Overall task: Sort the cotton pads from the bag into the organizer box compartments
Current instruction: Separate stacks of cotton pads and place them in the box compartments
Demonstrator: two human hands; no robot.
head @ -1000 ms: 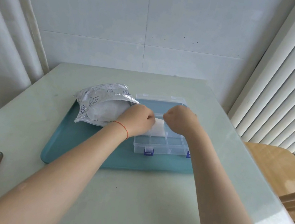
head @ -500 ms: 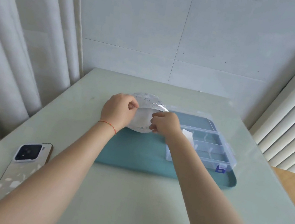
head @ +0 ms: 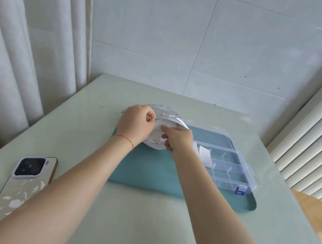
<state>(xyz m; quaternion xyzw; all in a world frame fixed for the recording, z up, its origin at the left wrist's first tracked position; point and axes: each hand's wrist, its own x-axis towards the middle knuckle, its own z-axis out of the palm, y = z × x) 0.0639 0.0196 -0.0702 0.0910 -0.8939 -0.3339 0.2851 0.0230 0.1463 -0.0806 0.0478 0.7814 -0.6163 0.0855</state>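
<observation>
Pale table, phone near left forearm (tray beyond)

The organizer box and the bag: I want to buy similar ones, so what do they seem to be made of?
The organizer box looks like clear rigid plastic: the teal tray shows through its walls and dividers, and its latch is blue. The bag seems to be thin glossy plastic film, crinkled, shiny along its opened rim and printed with a small pattern.
</observation>
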